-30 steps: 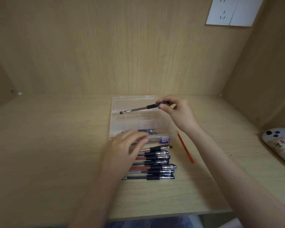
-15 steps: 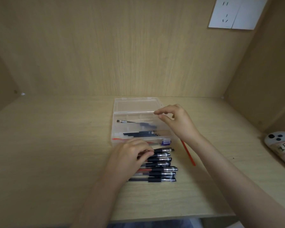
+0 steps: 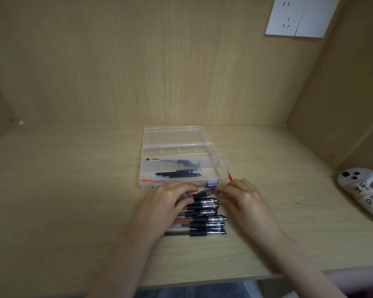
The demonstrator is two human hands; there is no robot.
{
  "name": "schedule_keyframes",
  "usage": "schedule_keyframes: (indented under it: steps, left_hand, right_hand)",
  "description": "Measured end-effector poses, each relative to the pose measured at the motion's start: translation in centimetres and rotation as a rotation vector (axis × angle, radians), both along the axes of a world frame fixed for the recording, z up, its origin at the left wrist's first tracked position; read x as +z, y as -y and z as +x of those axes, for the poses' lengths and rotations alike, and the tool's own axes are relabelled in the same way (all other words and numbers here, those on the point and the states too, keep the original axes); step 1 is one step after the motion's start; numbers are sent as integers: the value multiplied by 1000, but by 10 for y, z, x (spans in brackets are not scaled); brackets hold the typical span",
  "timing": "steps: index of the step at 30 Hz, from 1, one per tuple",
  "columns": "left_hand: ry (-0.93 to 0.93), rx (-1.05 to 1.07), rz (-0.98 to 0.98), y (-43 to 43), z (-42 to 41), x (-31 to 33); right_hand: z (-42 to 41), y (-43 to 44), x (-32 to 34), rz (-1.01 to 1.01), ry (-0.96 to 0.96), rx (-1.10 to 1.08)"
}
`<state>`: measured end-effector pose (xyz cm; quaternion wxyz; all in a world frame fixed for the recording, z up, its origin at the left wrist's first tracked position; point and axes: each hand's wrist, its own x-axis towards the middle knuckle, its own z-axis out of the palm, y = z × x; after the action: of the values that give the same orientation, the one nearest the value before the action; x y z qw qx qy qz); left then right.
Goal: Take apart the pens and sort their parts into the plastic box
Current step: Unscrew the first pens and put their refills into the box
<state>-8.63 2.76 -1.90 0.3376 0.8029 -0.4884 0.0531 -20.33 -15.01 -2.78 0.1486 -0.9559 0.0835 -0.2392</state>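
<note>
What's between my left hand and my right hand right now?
In the head view, a black pen spans the gap from left hand to right hand, the farthest of the pen row, just before the plastic box.

Black pens (image 3: pixel 202 220), clear plastic box (image 3: pixel 223 166)

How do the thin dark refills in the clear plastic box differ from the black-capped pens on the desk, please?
The thin dark refills are bare, slim rods; the black-capped pens are thicker, whole. Refills lie inside the clear plastic box, pens on the wooden desk. Both lie in rows.
</note>
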Motion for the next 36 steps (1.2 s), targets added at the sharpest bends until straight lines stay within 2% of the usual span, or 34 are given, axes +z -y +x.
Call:
schedule_keyframes:
  steps: [7, 10, 13, 17, 28, 32, 36]
  left_hand:
    - [48, -17, -77, -2, -1, 3]
    - [106, 5, -130, -2, 0, 4]
    - [161, 12, -80, -1, -4, 6]
    - [188, 13, -67, -1, -6, 8]
    - [204, 78, -119, -3, -8, 10]
    - [233, 147, -102, -6, -6, 14]
    - [190, 141, -146, -10, -3, 16]
  right_hand:
    - [6, -7, 8, 92, 58, 71]
    - [6, -10, 13, 266, 123, 46]
    - [10, -16, 17, 395, 174, 89]
    - [17, -27, 13, 383, 231, 209]
    - [16, -28, 6, 306, 341, 290]
    - [12, -28, 8, 358, 422, 247]
    - [10, -21, 10, 631, 345, 58]
